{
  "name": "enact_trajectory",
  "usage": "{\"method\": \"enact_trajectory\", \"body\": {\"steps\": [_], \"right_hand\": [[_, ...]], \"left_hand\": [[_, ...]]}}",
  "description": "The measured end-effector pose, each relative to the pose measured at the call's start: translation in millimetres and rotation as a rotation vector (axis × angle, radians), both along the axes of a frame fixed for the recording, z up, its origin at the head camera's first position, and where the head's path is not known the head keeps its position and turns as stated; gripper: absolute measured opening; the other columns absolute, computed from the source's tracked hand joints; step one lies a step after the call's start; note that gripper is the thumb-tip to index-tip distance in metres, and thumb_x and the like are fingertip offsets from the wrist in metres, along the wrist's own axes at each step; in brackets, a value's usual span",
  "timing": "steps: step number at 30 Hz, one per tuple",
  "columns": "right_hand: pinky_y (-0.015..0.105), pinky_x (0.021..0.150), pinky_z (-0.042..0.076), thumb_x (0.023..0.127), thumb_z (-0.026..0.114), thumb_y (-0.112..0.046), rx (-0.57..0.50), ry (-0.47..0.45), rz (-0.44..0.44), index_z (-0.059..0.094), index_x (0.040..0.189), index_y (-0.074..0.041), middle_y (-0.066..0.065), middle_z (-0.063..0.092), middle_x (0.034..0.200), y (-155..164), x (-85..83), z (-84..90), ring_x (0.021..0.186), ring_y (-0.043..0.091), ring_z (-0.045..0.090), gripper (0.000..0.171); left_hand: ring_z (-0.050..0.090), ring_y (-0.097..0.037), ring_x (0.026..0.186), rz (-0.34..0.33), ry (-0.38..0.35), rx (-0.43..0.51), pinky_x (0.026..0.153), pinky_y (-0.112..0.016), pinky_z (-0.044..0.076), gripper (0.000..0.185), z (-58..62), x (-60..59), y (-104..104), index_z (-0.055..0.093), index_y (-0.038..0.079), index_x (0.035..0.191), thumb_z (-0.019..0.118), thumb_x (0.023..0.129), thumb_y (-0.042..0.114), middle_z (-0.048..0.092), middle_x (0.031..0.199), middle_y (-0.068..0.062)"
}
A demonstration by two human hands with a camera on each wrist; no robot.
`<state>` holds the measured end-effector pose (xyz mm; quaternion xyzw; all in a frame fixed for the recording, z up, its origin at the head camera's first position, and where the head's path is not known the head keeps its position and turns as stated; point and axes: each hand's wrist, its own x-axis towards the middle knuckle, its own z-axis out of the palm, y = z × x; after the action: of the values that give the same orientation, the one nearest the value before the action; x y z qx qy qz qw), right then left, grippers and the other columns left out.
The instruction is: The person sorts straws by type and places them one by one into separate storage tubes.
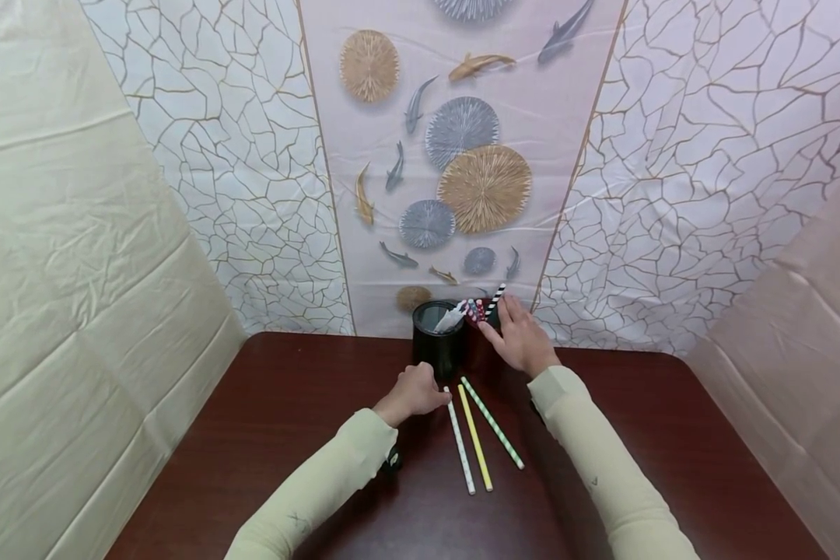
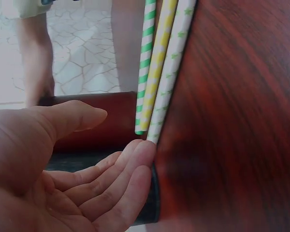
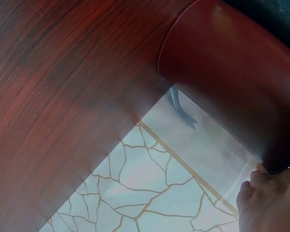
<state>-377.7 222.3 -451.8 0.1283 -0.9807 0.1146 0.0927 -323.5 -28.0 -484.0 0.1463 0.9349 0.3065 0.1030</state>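
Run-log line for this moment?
left hand: at white straw | right hand: touching red cup | yellow straw, green-striped straw: on table | black cup: beside red cup

Soft, even light with a pale sheen across the tabletop

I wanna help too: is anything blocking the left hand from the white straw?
Nothing visible: the left hand is at one end of the white straw. The yellow straw and green-striped straw lie beside it, not between.

Green-striped white straw; yellow straw, pale spots; white straw, green stars. Red-brown table, far edge: black cup, dark-red cup.
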Motion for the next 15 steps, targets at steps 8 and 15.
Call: {"method": "enact_trajectory", "body": {"steps": [8, 15], "right_hand": [[0.057, 0.132, 0.021, 0.111, 0.034, -0.060, -0.008, 0.012, 0.005, 0.017, 0.165, 0.008, 0.027, 0.014, 0.175, -1.5, 0.6, -0.3, 0.164, 0.043, 0.014, 0.088], [0.057, 0.132, 0.022, 0.111, 0.033, -0.061, -0.012, 0.025, 0.007, 0.018, 0.165, 0.008, 0.027, 0.015, 0.175, 0.3, -1.1, -1.9, 0.164, 0.043, 0.016, 0.089]], "left_hand": [[0.068, -0.025, 0.060, 0.019, -0.036, 0.045, 0.062, -0.032, 0.050, 0.032, -7.0, 6.9, 4.8, 0.074, 0.004, 0.072, 0.076, 0.096, 0.025, 0.073, 0.062, -0.009], [0.071, -0.027, 0.065, 0.053, -0.064, 0.038, 0.063, -0.033, 0.051, 0.032, -9.1, -1.8, 12.5, 0.067, 0.007, 0.071, 0.073, 0.098, 0.023, 0.076, 0.068, -0.011]]}}
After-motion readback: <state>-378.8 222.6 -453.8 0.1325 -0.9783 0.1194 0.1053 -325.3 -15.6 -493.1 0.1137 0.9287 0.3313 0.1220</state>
